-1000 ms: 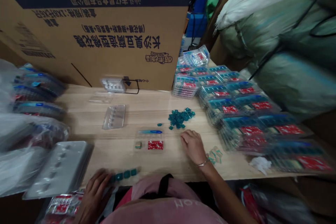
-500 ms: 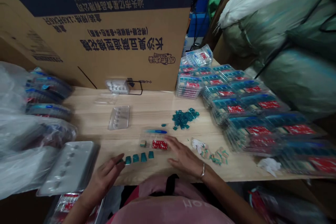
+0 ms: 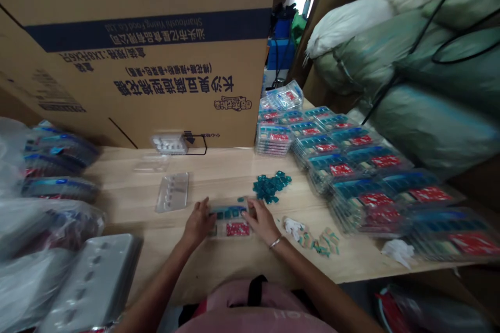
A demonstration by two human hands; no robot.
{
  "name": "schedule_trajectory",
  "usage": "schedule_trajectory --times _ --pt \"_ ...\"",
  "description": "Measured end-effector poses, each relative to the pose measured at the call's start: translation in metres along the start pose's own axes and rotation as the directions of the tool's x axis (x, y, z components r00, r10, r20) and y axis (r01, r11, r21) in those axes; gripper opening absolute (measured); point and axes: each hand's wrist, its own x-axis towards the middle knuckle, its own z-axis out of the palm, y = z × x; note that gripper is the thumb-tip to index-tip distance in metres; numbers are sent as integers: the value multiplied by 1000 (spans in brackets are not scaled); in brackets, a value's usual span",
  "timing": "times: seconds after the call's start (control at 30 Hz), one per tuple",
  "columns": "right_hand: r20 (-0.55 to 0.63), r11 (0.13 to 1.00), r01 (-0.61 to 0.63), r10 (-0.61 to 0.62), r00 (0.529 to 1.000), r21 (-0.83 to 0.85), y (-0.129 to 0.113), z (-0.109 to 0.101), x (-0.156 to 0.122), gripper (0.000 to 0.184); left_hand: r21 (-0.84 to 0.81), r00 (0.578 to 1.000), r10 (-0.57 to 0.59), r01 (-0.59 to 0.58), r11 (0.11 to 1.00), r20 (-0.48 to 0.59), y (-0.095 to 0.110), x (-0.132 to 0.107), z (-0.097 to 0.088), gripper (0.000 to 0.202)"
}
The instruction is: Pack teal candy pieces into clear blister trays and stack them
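A clear plastic tray lies in front of me, with a red printed packet in its lower part. Along its upper part runs a row of small teal pieces, held between my two hands. My left hand is closed at the left end of the row, over the tray's left side. At the right end, my right hand has its thumb against the last piece and its fingers bent beyond the tray's edge. Blur hides the exact finger contact. A loose heap of teal pieces lies beyond my right hand.
Stacks of filled trays cover the right side. An empty clear tray lies left, near a pile of trays. A large cardboard box stands behind. Crumpled white paper and small beige-green pieces lie right.
The row of teal pieces has gone from the bare table into the tray. My left hand has moved right and forward to the tray; my right hand has closed in at the row's right end.
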Motion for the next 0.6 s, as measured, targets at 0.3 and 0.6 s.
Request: schedule_trajectory --times 0.3,0.6 --pt "205 972 15 35 978 -237 -23 -12 1 25 184 932 356 -340 922 -63 -5 -21 29 43" --pt "579 869 413 -195 791 -271 -43 -12 1 58 178 890 455 -444 878 -24 -13 -42 31 44"
